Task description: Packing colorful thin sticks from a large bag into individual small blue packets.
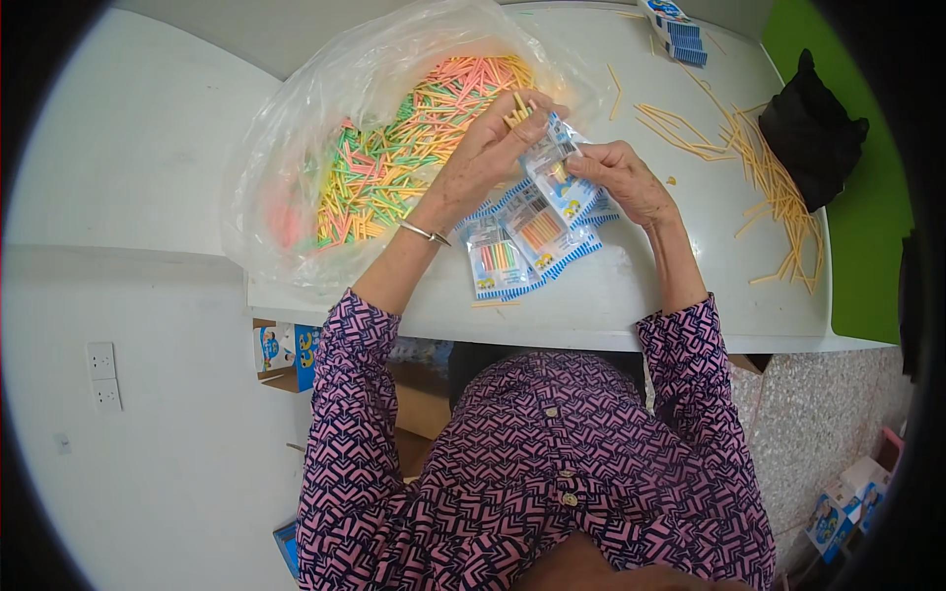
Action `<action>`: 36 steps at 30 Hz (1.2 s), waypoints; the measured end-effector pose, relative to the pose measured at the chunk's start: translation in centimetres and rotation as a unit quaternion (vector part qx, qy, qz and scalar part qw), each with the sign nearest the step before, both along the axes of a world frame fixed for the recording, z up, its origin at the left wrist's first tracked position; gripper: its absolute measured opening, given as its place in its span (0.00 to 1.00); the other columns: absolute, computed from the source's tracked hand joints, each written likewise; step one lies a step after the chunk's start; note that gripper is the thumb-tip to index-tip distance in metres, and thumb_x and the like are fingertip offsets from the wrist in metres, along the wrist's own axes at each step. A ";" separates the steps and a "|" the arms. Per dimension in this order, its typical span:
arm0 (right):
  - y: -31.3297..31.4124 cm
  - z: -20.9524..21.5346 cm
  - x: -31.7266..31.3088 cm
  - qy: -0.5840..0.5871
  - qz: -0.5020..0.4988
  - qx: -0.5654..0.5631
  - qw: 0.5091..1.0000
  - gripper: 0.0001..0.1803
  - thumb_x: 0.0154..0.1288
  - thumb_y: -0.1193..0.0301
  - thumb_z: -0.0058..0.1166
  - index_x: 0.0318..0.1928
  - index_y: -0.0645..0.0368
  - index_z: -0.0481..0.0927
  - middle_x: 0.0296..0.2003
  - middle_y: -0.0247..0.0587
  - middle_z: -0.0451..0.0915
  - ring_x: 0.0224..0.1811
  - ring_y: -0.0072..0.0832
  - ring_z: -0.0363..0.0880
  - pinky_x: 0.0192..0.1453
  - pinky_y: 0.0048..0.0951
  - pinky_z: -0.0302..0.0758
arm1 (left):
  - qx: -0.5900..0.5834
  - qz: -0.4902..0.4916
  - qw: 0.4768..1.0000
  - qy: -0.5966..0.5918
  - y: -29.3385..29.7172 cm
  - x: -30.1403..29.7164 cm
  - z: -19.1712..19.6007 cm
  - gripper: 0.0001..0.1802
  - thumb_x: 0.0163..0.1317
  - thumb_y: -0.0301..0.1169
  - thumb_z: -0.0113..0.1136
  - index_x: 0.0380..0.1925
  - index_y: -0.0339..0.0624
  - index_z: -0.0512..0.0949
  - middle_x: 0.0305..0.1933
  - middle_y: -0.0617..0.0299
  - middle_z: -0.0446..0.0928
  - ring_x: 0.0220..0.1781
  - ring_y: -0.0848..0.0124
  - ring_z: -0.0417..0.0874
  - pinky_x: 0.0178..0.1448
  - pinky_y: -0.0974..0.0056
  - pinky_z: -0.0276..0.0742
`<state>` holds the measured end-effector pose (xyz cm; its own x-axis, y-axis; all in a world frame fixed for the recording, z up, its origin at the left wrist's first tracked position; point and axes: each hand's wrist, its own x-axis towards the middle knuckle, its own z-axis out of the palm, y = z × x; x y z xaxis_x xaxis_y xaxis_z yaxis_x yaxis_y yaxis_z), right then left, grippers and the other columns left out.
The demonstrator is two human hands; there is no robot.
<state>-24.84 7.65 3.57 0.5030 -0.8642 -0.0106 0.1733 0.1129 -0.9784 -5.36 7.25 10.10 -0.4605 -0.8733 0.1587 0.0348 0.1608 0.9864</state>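
- Printed plastic pouch (pixel 564 185): off the table, in front of the torso, between the hands. Long axis steep, upper end leaning left, lower end right.
- Right hand (pixel 634 187): clamped on the pouch's right side, thumb and fingers together on the film.
- Left hand (pixel 490 143): curled closed round a small bunch of yellow sticks (pixel 518 110), ends poking above the fingers at a slant. Exact number not readable; several.
- Key relation: the bunch sits just beside the pouch's upper end, up and to its left. Left hand is nearer that end; cannot tell whether the sticks touch its mouth.
- Under the raised pouch, on the white table (pixel 621 320): two pouches clearly seen, one with multicoloured sticks (pixel 496 258), one with orange sticks (pixel 538 232). More striped film to the right, partly covered; count uncertain.
- Left of these: one clear plastic bag (pixel 261 187), open, with a heap of pink, green and yellow sticks (pixel 394 148), uncountable.
- Right: loose pile of yellow sticks (pixel 776 177), uncountable; one black cloth item (pixel 810 133) beside it.
- Far edge: one stack of blue-and-white packets (pixel 680 37).
- Left wrist: one metal bangle (pixel 424 233).
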 end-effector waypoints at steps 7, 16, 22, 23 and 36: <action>0.5 -0.2 -0.2 -0.021 -0.021 0.008 1.000 0.19 0.62 0.63 0.56 0.46 0.65 0.80 0.35 0.35 0.82 0.37 0.16 0.76 0.44 0.18 0.71 | -0.105 0.021 0.974 -0.201 0.1 0.6 0.3 0.18 0.62 0.30 0.57 0.51 0.35 0.72 0.49 0.60 0.75 0.50 0.75 0.76 0.52 0.69 0.74; 1.0 0.2 -0.1 0.039 -0.034 -0.018 0.998 0.20 0.56 0.60 0.62 0.42 0.63 0.82 0.32 0.32 0.82 0.32 0.15 0.75 0.40 0.17 0.68 | -0.057 -0.043 0.994 -0.085 -0.9 0.5 0.6 0.20 0.60 0.28 0.59 0.52 0.35 0.73 0.44 0.63 0.77 0.44 0.76 0.77 0.49 0.70 0.74; 0.0 -0.8 -1.7 0.037 -0.107 -0.013 0.994 0.19 0.53 0.57 0.64 0.35 0.61 0.84 0.30 0.33 0.82 0.33 0.15 0.75 0.47 0.20 0.65 | -0.065 -0.005 0.957 -0.283 -4.8 6.3 -2.5 0.15 0.59 0.31 0.59 0.44 0.35 0.77 0.43 0.61 0.79 0.44 0.73 0.79 0.47 0.69 0.74; 0.1 -0.8 -1.8 0.035 -0.105 -0.013 0.994 0.19 0.53 0.57 0.64 0.35 0.61 0.84 0.30 0.33 0.82 0.33 0.15 0.75 0.47 0.20 0.65 | -0.172 -0.001 0.914 -0.368 -4.8 6.8 -3.8 0.12 0.59 0.30 0.58 0.40 0.36 0.77 0.41 0.59 0.79 0.42 0.71 0.79 0.45 0.68 0.75; 0.4 -0.6 -0.7 -0.016 -0.075 0.053 0.996 0.20 0.55 0.59 0.64 0.37 0.65 0.82 0.31 0.36 0.82 0.31 0.16 0.77 0.39 0.19 0.71 | -0.504 -0.032 0.629 -0.591 -4.0 4.6 -6.2 0.04 0.51 0.27 0.53 0.26 0.38 0.74 0.31 0.55 0.75 0.37 0.62 0.79 0.37 0.62 0.78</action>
<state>-25.50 8.07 2.94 0.3704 -0.9244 -0.0912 0.2274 0.1854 -0.9560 -0.79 3.29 3.92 -0.8062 -0.5771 0.1306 -0.5889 0.7612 -0.2717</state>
